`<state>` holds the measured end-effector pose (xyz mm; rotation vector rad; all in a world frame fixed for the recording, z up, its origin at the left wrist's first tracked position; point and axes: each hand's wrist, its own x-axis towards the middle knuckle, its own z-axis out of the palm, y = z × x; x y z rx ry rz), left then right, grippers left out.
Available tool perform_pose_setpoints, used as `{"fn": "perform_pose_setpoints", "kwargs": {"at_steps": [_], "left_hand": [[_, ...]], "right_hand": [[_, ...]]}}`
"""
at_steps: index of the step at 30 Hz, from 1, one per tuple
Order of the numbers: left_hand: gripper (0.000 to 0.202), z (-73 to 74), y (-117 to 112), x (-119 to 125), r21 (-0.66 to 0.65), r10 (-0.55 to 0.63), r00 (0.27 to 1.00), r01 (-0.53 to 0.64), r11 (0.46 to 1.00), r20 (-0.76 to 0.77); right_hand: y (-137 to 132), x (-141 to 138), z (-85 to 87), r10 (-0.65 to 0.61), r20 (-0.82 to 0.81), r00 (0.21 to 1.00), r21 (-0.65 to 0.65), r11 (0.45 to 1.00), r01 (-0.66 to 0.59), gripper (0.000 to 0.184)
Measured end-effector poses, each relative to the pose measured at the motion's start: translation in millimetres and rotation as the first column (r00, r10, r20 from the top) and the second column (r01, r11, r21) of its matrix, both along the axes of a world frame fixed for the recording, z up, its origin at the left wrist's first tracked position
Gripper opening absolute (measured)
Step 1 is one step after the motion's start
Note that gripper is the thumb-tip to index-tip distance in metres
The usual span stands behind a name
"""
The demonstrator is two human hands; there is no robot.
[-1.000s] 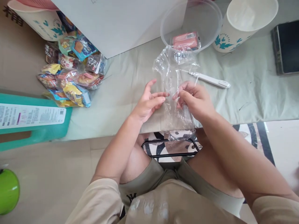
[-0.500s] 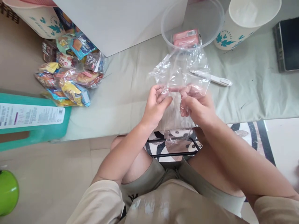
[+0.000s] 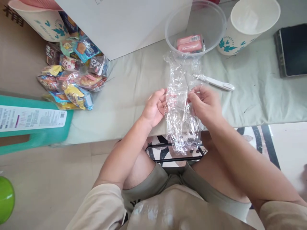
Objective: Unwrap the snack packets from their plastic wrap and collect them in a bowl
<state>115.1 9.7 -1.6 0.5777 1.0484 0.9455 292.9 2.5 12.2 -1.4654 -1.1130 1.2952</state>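
Observation:
A crumpled clear plastic bag point(image 3: 180, 105) hangs between my two hands over the front edge of the pale green cloth point(image 3: 129, 92). My left hand point(image 3: 154, 107) pinches the bag's left side with curled fingers. My right hand point(image 3: 206, 103) grips its right side, fingers closed. The bag's lower end dangles past the table edge above my lap.
A clear round tub point(image 3: 195, 27) with pink packets point(image 3: 190, 43) stands behind the bag. A white pen-like tool point(image 3: 214, 82) lies to its right. Two patterned cups point(image 3: 247, 25) point(image 3: 35, 17), a snack pile point(image 3: 72, 73), a white box point(image 3: 120, 22), a dark tablet point(image 3: 291, 49) and a teal box point(image 3: 33, 119) surround.
The bag was spread wide and lifted half a second ago; now it is drawn narrow and long, hanging lower between my hands, which have moved apart to its sides.

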Motion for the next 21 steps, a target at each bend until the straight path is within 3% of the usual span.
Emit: {"fn": "perform_pose_setpoints", "kwargs": {"at_steps": [2, 4, 8, 13, 15, 18, 21], "left_hand": [[0.043, 2.9, 0, -1, -0.064, -0.162, 0.986, 0.164, 0.984, 0.04], [0.033, 6.3, 1, -2, -0.073, -0.243, 0.97, 0.241, 0.968, -0.019], [0.027, 6.1, 5, -8, 0.035, -0.215, 0.957, 0.226, 0.973, -0.193], [0.025, -2.4, 8, -20, 0.259, -0.2, 0.973, 0.224, 0.94, -0.117], [0.024, -2.4, 6, -24, 0.334, -0.196, 0.977, 0.214, 0.918, -0.088], [0.019, 0.2, 5, -29, 0.412, -0.213, 0.969, 0.247, 0.877, -0.127], [0.008, -1.2, 9, -35, 0.403, -0.19, 0.954, 0.272, 0.874, -0.232]], "right_hand": [[0, 1, 0.6, 0.033, 0.061, 0.998, -0.007, 0.999, -0.032, 0.019], [0, 3, 1.2, 0.064, 0.103, 0.993, -0.022, 0.998, -0.062, 0.018], [1, 8, -3.6, 0.094, 0.031, 0.995, -0.014, 0.996, -0.093, 0.01], [0, 11, -14.4, 0.042, -0.129, 0.991, 0.211, 0.977, -0.014, 0.007], [0, 12, -16.6, 0.057, -0.177, 0.983, 0.302, 0.953, -0.001, 0.019], [1, 18, -18.5, 0.13, -0.137, 0.982, 0.45, 0.891, -0.055, 0.03], [4, 23, -21.1, 0.15, -0.019, 0.989, 0.514, 0.849, -0.119, 0.028]]}}
